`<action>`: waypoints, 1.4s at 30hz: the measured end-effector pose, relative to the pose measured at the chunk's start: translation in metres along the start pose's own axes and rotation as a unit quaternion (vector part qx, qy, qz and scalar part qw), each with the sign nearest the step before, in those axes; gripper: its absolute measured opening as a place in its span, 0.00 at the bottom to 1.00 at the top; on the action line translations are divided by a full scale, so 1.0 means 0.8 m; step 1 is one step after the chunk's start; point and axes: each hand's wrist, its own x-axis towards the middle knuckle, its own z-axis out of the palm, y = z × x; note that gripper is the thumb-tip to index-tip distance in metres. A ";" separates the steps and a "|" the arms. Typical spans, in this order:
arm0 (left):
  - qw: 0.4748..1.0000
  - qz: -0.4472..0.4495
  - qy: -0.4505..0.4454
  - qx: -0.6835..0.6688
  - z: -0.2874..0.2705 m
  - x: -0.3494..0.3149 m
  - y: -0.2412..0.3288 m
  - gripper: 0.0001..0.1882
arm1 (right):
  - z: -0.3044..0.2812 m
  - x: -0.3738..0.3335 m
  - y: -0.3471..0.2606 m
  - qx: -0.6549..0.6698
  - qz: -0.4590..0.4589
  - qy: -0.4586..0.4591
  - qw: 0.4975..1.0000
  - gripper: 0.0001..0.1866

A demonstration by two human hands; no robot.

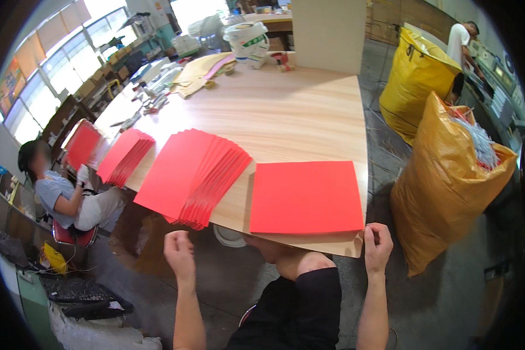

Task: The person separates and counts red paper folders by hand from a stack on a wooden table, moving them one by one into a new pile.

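Black shorts (297, 312) show below the red stack (306, 197) on the bench (309, 116), fanned sheets (184, 166) left of it. Left hand (181, 255), below-left, curls its fingers, empty; right hand (378, 248), by the stack's near-right corner, curls too, hold unclear.

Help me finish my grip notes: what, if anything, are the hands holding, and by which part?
Nothing is visibly held: the left hand curls near the fanned red sheets, the right hand beside the table, contact there unclear.
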 end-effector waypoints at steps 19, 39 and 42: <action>0.790 0.374 -0.486 -0.009 0.319 -0.029 0.090 0.10 | -0.012 0.063 -0.083 -0.211 0.068 -0.196 0.955 0.23; 0.755 0.406 -0.515 0.008 0.312 -0.027 0.105 0.30 | 0.038 0.067 -0.083 0.347 0.278 -0.119 0.888 0.19; 0.767 0.387 -0.510 -0.031 0.318 -0.022 0.094 0.29 | 0.037 0.067 -0.084 0.346 0.279 -0.120 0.888 0.19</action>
